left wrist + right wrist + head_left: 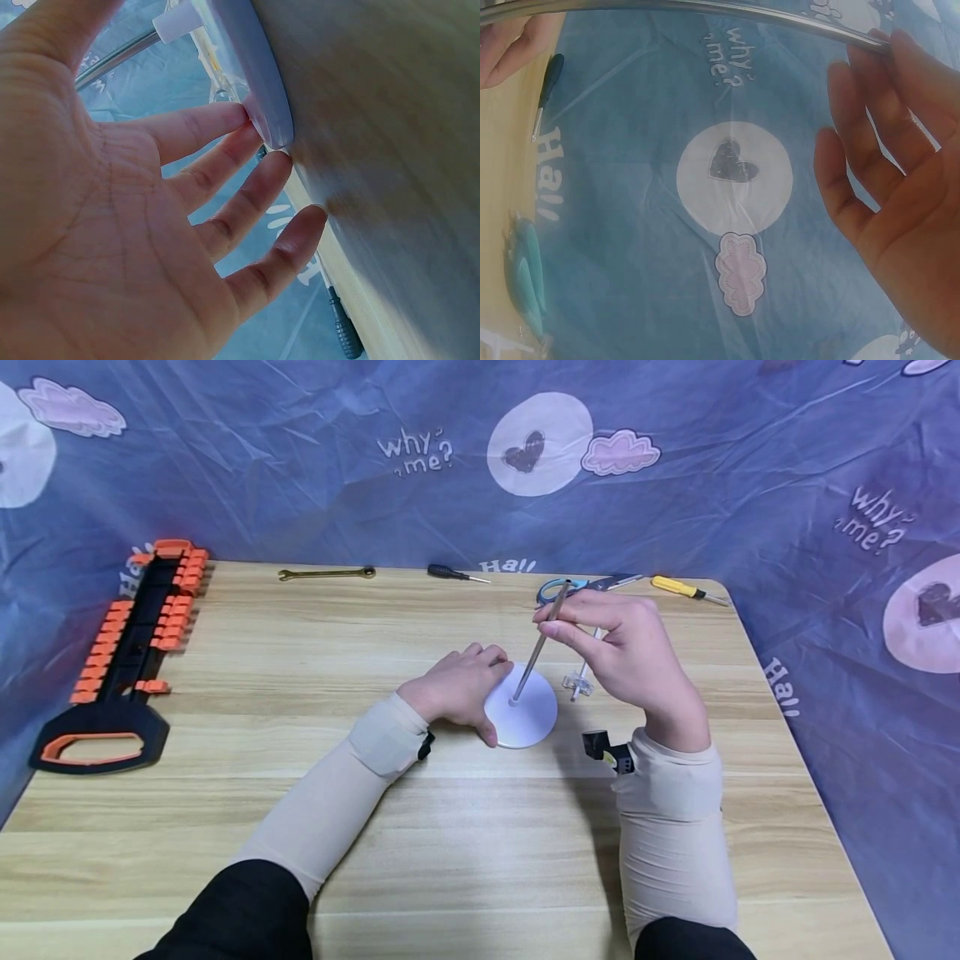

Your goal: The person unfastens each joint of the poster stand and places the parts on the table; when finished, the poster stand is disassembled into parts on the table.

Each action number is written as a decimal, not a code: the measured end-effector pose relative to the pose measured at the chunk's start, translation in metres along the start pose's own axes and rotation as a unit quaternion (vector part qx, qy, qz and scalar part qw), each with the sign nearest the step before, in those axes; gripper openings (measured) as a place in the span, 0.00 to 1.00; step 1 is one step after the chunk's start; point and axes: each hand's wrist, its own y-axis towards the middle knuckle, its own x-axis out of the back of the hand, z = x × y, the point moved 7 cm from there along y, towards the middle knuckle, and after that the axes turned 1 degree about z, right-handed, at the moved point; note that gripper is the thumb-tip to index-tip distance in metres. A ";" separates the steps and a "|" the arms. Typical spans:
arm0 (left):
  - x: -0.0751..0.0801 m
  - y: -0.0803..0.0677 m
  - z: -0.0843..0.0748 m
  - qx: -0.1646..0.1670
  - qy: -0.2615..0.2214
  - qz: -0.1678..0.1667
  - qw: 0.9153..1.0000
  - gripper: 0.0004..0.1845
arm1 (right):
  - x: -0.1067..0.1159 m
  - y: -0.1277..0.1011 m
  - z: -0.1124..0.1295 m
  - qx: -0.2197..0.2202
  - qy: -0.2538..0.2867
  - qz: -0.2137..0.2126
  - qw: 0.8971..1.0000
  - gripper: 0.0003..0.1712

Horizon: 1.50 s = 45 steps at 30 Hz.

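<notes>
A round white base (536, 718) lies flat on the wooden table, with a short collar at its middle. My left hand (461, 689) holds its left edge, thumb at the near side and fingers at the far side. In the left wrist view, fingertips touch the rim of the base (262, 82). My right hand (633, 647) pinches the upper part of a thin metal rod (536, 652), which leans to the right with its lower end at the collar. Just right of the base lies a clear plastic piece with a white stem (577, 683), partly near the right hand.
Along the back edge lie a brass-coloured wrench (326, 574), a black screwdriver (450, 573), blue-handled scissors (555, 589) and a yellow screwdriver (678, 587). A black and orange rack (138, 635) stands at the left. Printed blue cloth (300, 468) hangs behind the table.
</notes>
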 end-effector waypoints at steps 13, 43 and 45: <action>0.000 0.000 0.001 -0.002 0.001 0.003 1.000 0.70 | 0.001 0.000 0.002 0.017 -0.003 -0.010 1.000 0.05; 0.000 0.001 0.001 -0.001 0.005 0.006 1.000 0.70 | 0.003 0.001 0.006 0.032 -0.012 -0.037 0.999 0.04; 0.000 0.001 0.001 -0.001 0.005 0.006 1.000 0.69 | 0.003 0.001 0.006 0.034 -0.013 -0.037 0.999 0.04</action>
